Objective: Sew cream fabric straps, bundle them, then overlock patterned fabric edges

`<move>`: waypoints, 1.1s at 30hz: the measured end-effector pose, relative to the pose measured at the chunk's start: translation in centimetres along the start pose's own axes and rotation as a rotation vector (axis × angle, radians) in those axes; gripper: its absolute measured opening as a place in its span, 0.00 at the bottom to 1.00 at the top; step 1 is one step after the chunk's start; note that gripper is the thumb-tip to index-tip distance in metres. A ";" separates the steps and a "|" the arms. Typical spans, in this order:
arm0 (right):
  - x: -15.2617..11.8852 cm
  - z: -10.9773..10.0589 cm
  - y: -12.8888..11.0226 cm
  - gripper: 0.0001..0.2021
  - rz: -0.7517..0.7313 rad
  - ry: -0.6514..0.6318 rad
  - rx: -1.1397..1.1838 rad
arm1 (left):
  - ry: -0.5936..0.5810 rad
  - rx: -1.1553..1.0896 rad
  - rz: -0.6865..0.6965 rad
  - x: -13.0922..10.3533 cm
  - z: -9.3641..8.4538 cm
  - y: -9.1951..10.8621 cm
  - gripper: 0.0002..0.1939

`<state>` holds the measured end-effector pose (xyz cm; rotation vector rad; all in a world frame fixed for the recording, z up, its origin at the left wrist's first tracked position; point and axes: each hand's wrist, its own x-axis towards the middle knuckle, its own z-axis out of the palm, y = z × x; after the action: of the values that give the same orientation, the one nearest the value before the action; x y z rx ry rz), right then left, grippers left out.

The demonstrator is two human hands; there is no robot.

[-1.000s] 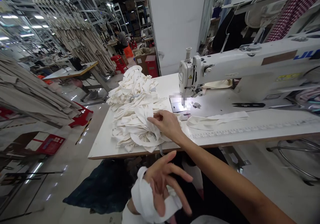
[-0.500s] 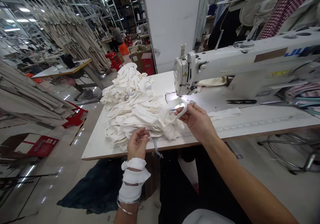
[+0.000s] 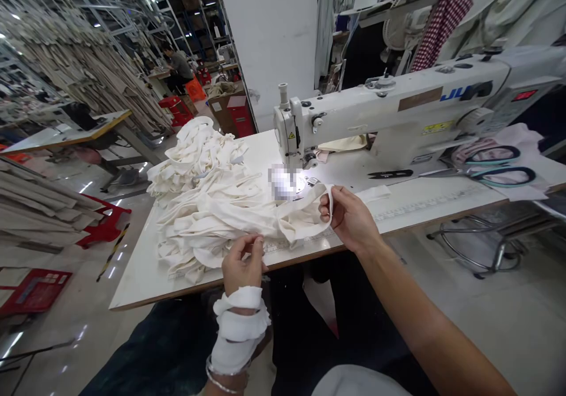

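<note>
Our right hand (image 3: 352,218) pinches one soft, looped white cloth strip (image 3: 305,214); our left hand (image 3: 243,260), fingers curled, sits apart at the bench (image 3: 132,278) edge. One crumpled pile (image 3: 198,207), strips uncountable.

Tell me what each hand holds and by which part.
The right hand pinches a white fabric band by its right end; whether the left hand grips anything cannot be told.
</note>
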<state>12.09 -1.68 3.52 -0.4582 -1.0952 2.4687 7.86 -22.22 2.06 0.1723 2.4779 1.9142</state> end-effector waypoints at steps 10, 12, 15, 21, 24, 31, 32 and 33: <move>-5.1 -0.3 -1.2 0.13 0.195 -0.739 -0.240 | 0.161 0.442 0.627 2.5 4.4 0.7 0.06; -5.4 -0.7 -1.6 0.15 0.258 -0.847 -0.408 | 0.192 0.364 0.657 2.3 4.1 1.1 0.05; -5.3 -0.5 -0.8 0.16 0.200 -0.666 -0.534 | 0.144 0.222 0.644 0.7 3.6 2.1 0.03; -5.0 1.3 2.4 0.17 0.265 -0.633 -0.449 | -0.009 0.156 0.300 -1.9 1.5 3.4 0.06; -4.8 1.4 2.3 0.17 0.229 -0.638 -0.484 | -0.365 -0.019 0.052 -1.8 -1.1 3.4 0.08; -4.4 1.4 2.1 0.14 0.173 -0.692 -0.563 | -0.601 -0.047 -0.110 -1.1 -4.7 2.0 0.18; -4.4 1.5 2.3 0.13 0.186 -0.682 -0.570 | -0.588 -0.009 -0.107 -1.0 -4.8 1.8 0.19; -4.4 1.6 2.5 0.13 0.192 -0.675 -0.579 | -0.585 0.016 -0.111 -1.0 -4.8 1.7 0.18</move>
<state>14.64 -6.31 3.20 0.1594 -2.1429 2.4960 8.67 -26.52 4.83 0.5008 2.0620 1.5179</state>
